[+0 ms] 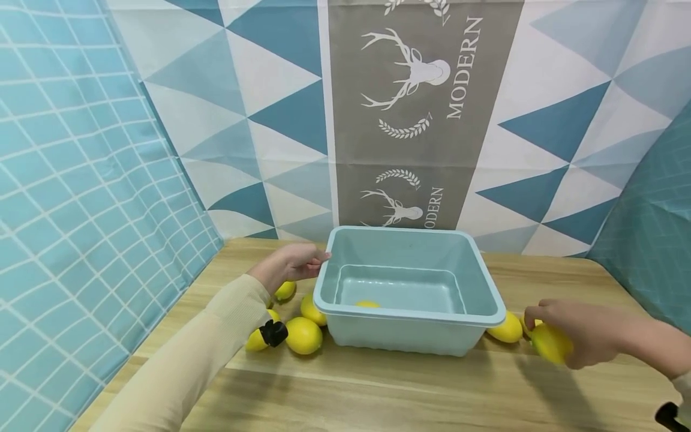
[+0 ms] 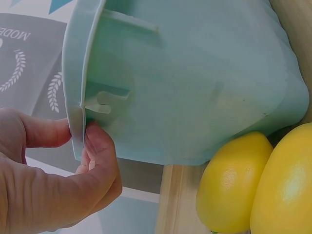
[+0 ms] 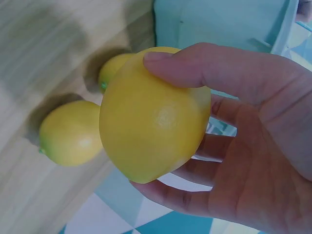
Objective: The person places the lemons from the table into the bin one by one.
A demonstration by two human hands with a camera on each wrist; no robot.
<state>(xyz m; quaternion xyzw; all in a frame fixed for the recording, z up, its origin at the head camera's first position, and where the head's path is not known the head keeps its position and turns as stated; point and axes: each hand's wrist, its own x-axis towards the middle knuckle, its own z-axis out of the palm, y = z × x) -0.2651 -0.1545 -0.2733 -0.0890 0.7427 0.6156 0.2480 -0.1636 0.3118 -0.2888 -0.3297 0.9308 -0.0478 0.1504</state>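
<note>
The right hand (image 1: 591, 331) grips a lemon (image 3: 156, 119) between thumb (image 3: 195, 67) and fingers (image 3: 185, 199); the left hand (image 1: 294, 262) pinches the basin's rim (image 1: 410, 314).

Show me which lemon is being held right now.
The lemon gripped in the right hand. No hand grips the other visible lemons: one lies inside the tub, the rest outside it.

Wood-grain table (image 1: 345, 399). On it: blue bin (image 1: 399, 334) between left hand (image 1: 294, 263) and right hand (image 1: 588, 333), lemons (image 1: 304, 335) below left grip, two more lemons (image 3: 73, 134) near right grip.
</note>
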